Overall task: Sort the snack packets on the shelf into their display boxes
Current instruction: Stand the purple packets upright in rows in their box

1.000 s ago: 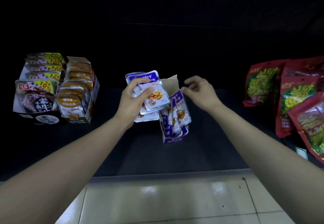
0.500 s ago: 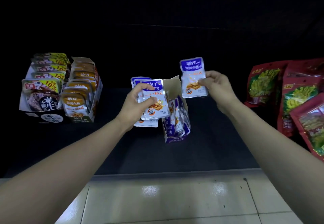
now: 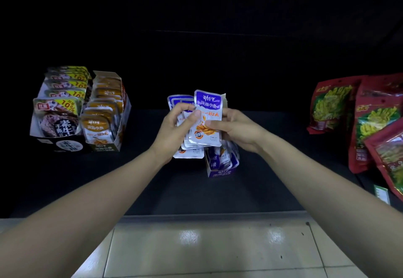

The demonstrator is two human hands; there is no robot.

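We hold the purple packets [image 3: 209, 103] as one stack just above the purple display box [image 3: 221, 172] on the shelf [image 3: 185, 190]. Our left hand [image 3: 174, 131] grips the stack's left side; our right hand [image 3: 237, 131] pinches the front packet's right edge.

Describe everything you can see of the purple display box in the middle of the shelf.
The purple display box is a small cardboard carton with a low purple front lip bearing white lettering. It stands upright on the dark shelf, mid-shelf, holding purple-and-white packets on edge. Its upper part is hidden behind the right hand and the held packets; contact there cannot be told.
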